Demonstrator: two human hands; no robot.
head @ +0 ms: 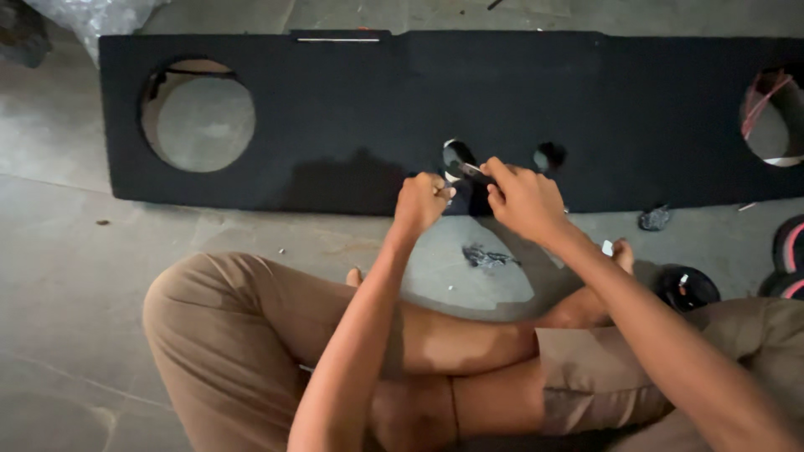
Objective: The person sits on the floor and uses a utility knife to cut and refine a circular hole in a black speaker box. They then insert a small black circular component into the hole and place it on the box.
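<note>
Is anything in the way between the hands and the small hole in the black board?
Nothing visible. The left hand and right hand are already at the small hole in the black board, the right gripping a small dark tool.

Hands: two were seen, a left hand (421,201) and a right hand (523,199).
Black panels: one long black panel (360,117) was laid on the floor.
Big round holes: two were counted, a left big hole (198,115) and a right big hole (775,117), cut off by the edge.
Small holes: two were counted, one small hole (455,156) by the hands and another small hole (549,156) near it.
Thin tools: one thin tool (474,172) was held.
Black scraps: two were seen on the floor, a flat scrap (486,257) and a lumpy scrap (654,218).
Plastic bags: one plastic bag (92,18) was seen.
</note>
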